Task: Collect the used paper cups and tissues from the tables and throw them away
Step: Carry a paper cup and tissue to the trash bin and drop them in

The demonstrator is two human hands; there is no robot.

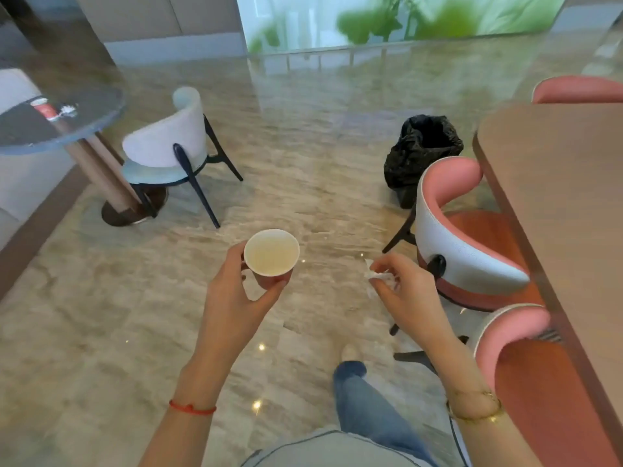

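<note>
Red paper cup (271, 256) gripped upright in the left hand (236, 298); right hand (401, 288) pinches a crumpled white tissue (379, 276). Black-lined bin (421, 153) stands ahead.

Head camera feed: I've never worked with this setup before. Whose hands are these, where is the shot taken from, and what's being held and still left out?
There is no machine here. The single picture comes from a wide-angle camera worn on a person's head, looking forward and down, so the two bare arms are that person's own. The left hand holds a red paper cup by its side. The right hand pinches a crumpled white tissue. Ahead on the floor stands a bin lined with a black bag. On the round table at far left, another red cup and a tissue still lie. The long table is at right.
</note>
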